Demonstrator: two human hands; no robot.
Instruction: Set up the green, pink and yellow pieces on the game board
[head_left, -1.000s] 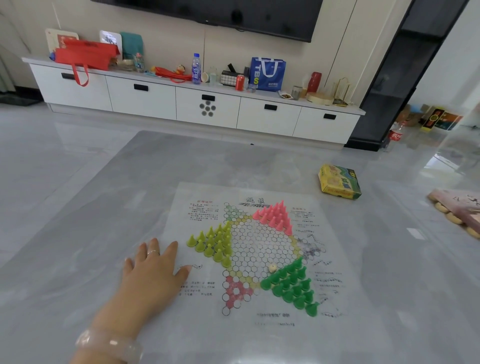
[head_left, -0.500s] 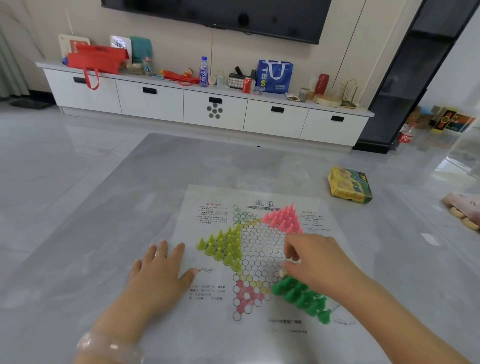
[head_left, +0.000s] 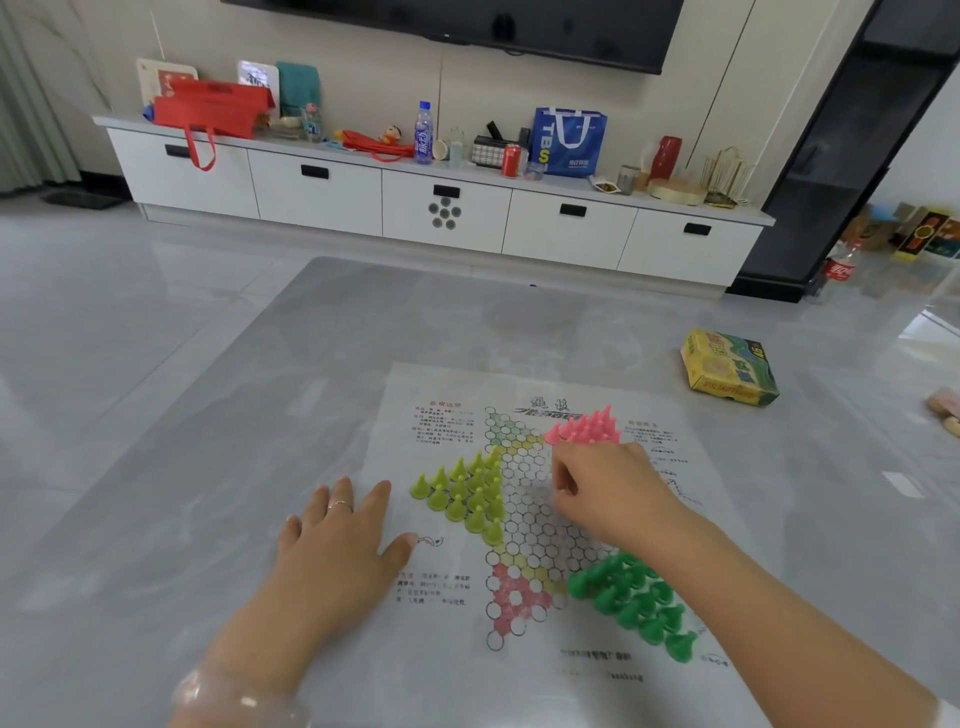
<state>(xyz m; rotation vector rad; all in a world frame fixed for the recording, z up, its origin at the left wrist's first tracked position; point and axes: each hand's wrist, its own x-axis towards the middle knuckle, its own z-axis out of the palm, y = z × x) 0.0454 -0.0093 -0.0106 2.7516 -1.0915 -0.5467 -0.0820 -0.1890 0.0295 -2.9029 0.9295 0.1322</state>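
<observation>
well, the left hand (head_left: 332, 545) lies flat, fingers spread, on the white paper game board's (head_left: 524, 670) edge beside the yellow cone pieces (head_left: 467, 493); the right hand (head_left: 602, 488), fingers curled, hovers between the pink cone pieces (head_left: 587, 431) and green cone pieces (head_left: 634, 603); whether it holds anything, cannot tell.

Single head-worn view, looking forward and down

The wide-angle camera sits close above the game board (head_left: 545, 519) on the grey worktop (head_left: 208, 467), facing a white TV cabinet (head_left: 441, 208) across the room; both forearms enter from the bottom edge.
</observation>
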